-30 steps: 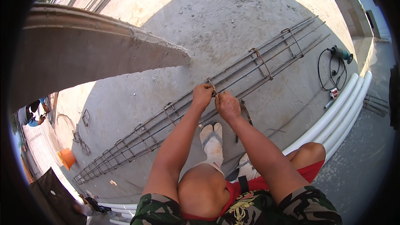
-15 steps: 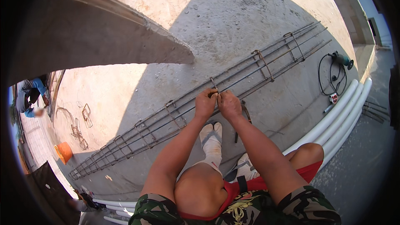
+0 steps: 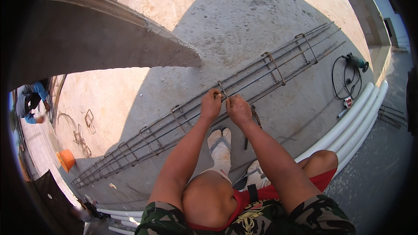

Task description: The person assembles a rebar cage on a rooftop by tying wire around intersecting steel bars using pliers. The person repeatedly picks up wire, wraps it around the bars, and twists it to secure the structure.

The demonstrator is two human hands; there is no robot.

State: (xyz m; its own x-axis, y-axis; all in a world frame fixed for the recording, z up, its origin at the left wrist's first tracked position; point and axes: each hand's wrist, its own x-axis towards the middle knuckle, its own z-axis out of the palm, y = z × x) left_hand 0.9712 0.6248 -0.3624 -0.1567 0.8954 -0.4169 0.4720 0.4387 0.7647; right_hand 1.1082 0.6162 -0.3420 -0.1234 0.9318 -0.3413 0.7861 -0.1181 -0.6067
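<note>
A long rebar cage lies slantwise on the concrete in front of me, narrowing away to the left. Both hands are over its middle, beside a thin square stirrup that crosses the long bars. My left hand is closed in a pinch at the left of this stirrup. Close by on the right, my right hand is also closed, its fingertips against the stirrup's lower part. Whatever either hand pinches is too small or hidden to name. A dark bent metal piece shows just beyond my right hand.
A thick concrete beam juts in from the upper left. A green angle grinder with its cord and white pipes lie at right. Loose stirrups, an orange container and a crouching person are at left.
My hands have come slightly apart. The left hand has shifted a little up and left, leaving the stirrup visible between them; the right hand has barely moved.
</note>
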